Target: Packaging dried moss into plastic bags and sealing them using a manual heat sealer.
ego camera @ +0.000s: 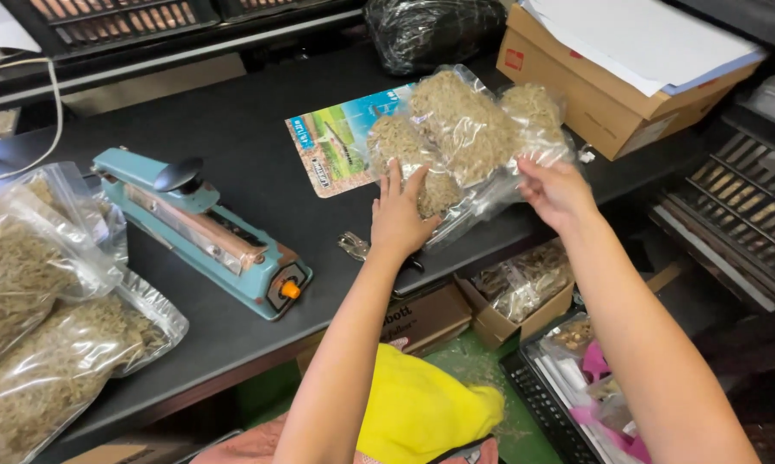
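Several clear plastic bags of dry tan herb [465,129] lie stacked on the black table [232,103], partly over a printed green and blue pouch [340,142]. My left hand [400,215] lies flat with spread fingers against the near side of the stack. My right hand [555,191] pinches the clear plastic at the stack's right edge. A teal impulse heat sealer [202,228] with a black knob and orange dial sits to the left of my hands.
Large filled herb bags [43,309] lie at the table's left end. A cardboard box [611,86] with white papers stands at the back right, a black wrapped bundle [430,30] behind. Small boxes, a metal clip [353,247], a yellow cloth [422,408] sit below the table edge.
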